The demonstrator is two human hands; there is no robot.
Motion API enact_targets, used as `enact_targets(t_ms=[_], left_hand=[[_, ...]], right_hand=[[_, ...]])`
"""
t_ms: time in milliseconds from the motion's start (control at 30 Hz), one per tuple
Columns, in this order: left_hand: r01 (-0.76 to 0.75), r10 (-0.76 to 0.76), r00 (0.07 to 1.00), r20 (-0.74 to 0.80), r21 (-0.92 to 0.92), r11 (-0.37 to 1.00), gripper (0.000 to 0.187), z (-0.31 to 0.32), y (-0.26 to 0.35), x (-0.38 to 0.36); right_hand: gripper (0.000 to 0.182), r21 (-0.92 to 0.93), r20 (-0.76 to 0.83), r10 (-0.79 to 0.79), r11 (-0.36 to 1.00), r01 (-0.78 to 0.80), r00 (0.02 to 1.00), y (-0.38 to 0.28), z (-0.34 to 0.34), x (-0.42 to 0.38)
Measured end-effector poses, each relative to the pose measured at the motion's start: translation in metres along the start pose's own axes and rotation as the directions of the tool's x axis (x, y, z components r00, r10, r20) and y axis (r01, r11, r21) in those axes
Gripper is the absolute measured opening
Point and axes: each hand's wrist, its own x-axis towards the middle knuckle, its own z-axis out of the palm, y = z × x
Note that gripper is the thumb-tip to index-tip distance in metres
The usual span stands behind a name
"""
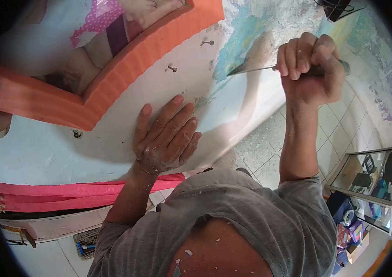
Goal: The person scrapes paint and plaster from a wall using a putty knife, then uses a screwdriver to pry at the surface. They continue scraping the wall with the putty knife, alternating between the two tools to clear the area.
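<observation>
- Two metal nails (173, 69) stick out of the pale painted wall (66, 152), beside the orange scalloped ledge (126, 69).
- Left hand (166, 138) lies flat on the wall, fingers spread, gripping nothing.
- Right hand (310, 69), raised far right, is clenched around the thin metal scraper (251, 70), blade tip touching flaking paint.

Your scraper (256, 69) is a thin, flat metal blade, seen almost edge-on, its handle hidden in your fist. It lies nearly level, its pointed tip touching the wall (233, 106) where the paint changes from bare pale plaster to flaking blue-green. The wall is smooth and whitish below the blade, mottled and peeling above.
</observation>
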Motion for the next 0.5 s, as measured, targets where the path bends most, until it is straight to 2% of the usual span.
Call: enact_targets(t_ms=[33, 100, 167, 200, 233, 267, 300, 367, 400, 500], left_hand=[[-0.009, 0.009, 1.0, -0.002, 0.0, 1.0, 0.013, 0.0, 0.0, 0.0], [0.001, -0.001, 1.0, 0.003, -0.01, 1.0, 0.013, 0.001, -0.001, -0.001], [-0.002, 0.002, 1.0, 0.005, -0.013, 1.0, 0.013, 0.001, 0.0, -0.001], [-0.003, 0.003, 1.0, 0.0, -0.007, 1.0, 0.013, 0.001, -0.001, -0.001], [-0.002, 0.002, 1.0, -0.003, -0.005, 1.0, 0.013, 0.001, -0.001, -0.001], [-0.005, 0.005, 1.0, -0.005, -0.007, 1.0, 0.013, 0.001, 0.0, -0.001], [-0.009, 0.009, 1.0, -0.009, -0.008, 1.0, 0.013, 0.001, -0.001, -0.001], [-0.006, 0.006, 1.0, -0.012, -0.005, 1.0, 0.013, 0.001, -0.001, 0.002], [0.004, -0.004, 1.0, 0.005, -0.014, 1.0, 0.013, 0.0, 0.0, 0.0], [0.005, -0.006, 1.0, -0.006, -0.029, 1.0, 0.013, 0.001, 0.0, -0.001]], right_hand=[[0.026, -0.017, 0.015, -0.027, 0.999, 0.028, 1.0, -0.006, -0.005, 0.002], [0.025, 0.056, 0.098, -0.13, 0.991, 0.125, 0.987, -0.032, 0.003, 0.01], [0.024, 0.126, 0.118, -0.17, 0.98, 0.155, 0.978, -0.048, 0.015, 0.014], [0.023, -0.189, 0.186, -0.191, 0.956, 0.225, 0.964, -0.029, 0.009, 0.011], [0.022, -0.478, 0.257, -0.189, 0.827, 0.295, 0.948, -0.001, 0.004, 0.001], [0.021, -0.047, -0.095, 0.118, 0.991, -0.123, 0.988, 0.019, 0.021, -0.011], [0.022, 0.053, -0.12, 0.176, 0.984, -0.17, 0.977, 0.032, 0.014, -0.015], [0.022, 0.061, -0.136, 0.101, 0.994, -0.094, 0.986, 0.019, 0.007, -0.013], [0.023, 0.028, 0.018, -0.039, 0.999, 0.039, 0.999, 0.006, 0.002, -0.003], [0.027, 0.089, 0.131, -0.131, 0.989, 0.12, 0.983, -0.037, 0.005, 0.015]])
